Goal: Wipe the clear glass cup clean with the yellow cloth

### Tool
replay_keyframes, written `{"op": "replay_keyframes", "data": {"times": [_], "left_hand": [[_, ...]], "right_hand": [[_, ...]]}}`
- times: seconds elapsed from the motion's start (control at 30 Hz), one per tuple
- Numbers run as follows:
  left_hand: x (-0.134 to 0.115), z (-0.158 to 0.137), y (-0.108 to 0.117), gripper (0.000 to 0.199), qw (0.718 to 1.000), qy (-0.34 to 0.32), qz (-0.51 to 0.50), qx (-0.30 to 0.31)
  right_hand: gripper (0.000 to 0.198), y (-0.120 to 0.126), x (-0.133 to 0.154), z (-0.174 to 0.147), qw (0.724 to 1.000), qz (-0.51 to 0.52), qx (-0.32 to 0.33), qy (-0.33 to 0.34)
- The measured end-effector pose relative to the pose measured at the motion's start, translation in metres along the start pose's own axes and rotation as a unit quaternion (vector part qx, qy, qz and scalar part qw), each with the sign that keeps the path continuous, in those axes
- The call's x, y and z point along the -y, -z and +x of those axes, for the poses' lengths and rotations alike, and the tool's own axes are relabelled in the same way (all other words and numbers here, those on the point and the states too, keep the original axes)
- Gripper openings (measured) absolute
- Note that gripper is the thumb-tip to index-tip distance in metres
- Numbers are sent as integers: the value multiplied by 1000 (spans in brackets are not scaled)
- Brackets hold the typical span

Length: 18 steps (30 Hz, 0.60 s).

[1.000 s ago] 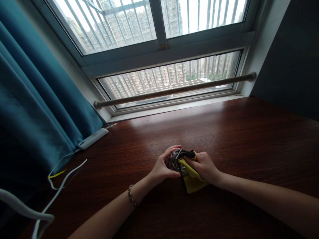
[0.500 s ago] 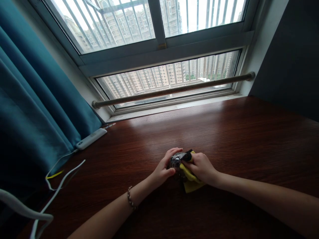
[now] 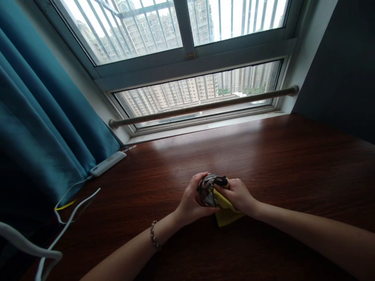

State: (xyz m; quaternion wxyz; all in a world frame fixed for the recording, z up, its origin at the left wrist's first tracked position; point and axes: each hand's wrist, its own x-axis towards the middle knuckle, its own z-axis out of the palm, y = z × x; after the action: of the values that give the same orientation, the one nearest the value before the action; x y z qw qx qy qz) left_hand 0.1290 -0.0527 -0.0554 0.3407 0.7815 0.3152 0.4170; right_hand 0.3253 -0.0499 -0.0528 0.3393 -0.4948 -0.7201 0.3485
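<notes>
My left hand [image 3: 193, 200] curls around the left side of a shiny, rounded, see-through vessel [image 3: 208, 192], thumb below and fingers above. A dark part [image 3: 221, 181] lies along its upper right; I cannot make out whether it belongs to the vessel or to the cloth. Bunched in my right hand [image 3: 238, 197] is a yellow cloth [image 3: 228, 216], pressed against the vessel's right side. One corner of the cloth hangs down below the fingers. Both hands are close together over the brown wooden tabletop [image 3: 181, 164]. The vessel's exact kind does not show.
A white power strip [image 3: 108, 164] lies at the left near the blue curtain [image 3: 52, 105]. White cables [image 3: 70, 220] loop along the left edge. Behind the tabletop are a barred window [image 3: 140, 31] and a horizontal rail [image 3: 205, 106].
The vessel has turned in my hands, so more of its rounded side shows. My left hand has opened wider around it, its thumb lower. My right hand stays close by with the cloth.
</notes>
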Motion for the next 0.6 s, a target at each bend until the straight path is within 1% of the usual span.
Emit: {"op": "replay_keyframes", "data": {"times": [0.13,0.3,0.37,0.43,0.5,0.6], "left_hand": [[-2,1,4,89,998,14,-46,29],[-1,2,6,79,980,91,-165,68],[-1,2,5,76,974,94,-195,69],[-1,1,3,73,973,88,-204,65],[-1,1,0,78,973,78,-209,66],[0,1,-5,99,971,76,-215,77]], "right_hand": [[41,3,5,-3,1000,-25,8,-5],[39,1,3,-1,1000,-13,2,-14],[40,0,1,1,1000,-4,-2,-23],[40,-1,0,2,1000,7,-3,-30],[42,-1,0,3,999,20,-8,-34],[50,-2,-2,5,999,24,-11,-47]]}}
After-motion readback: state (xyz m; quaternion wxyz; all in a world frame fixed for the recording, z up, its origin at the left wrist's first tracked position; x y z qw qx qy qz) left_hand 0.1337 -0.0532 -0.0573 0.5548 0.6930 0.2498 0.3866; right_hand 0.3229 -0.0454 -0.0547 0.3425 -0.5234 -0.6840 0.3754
